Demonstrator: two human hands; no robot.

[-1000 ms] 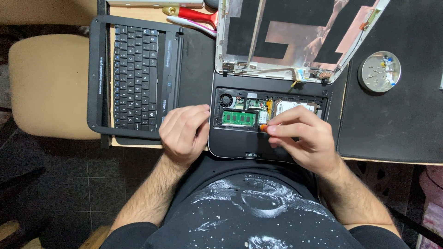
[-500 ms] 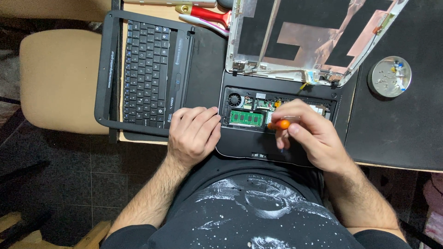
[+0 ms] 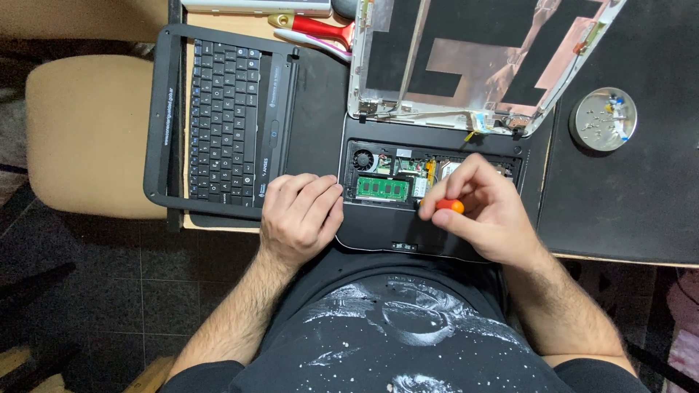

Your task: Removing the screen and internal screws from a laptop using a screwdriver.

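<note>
An opened black laptop base (image 3: 386,231) lies at the desk's near edge, its inside exposed: a small fan, a green memory board (image 3: 383,188) and other parts. My right hand (image 3: 482,212) is closed around a small screwdriver with an orange cap (image 3: 451,206), held upright over the right part of the opening. My left hand (image 3: 300,215) rests fingers curled on the base's left corner, holding nothing. The stripped screen lid (image 3: 473,65) stands open behind the base.
A detached keyboard in its black frame (image 3: 222,120) lies to the left. A round metal dish with small screws (image 3: 603,118) sits on a black mat at the right. Red-handled pliers (image 3: 314,29) lie at the back. A tan chair seat (image 3: 91,135) is at the far left.
My right hand has shifted slightly on the screwdriver, its orange cap now showing more clearly. The left hand stays on the base's corner. The view has drifted a little.
</note>
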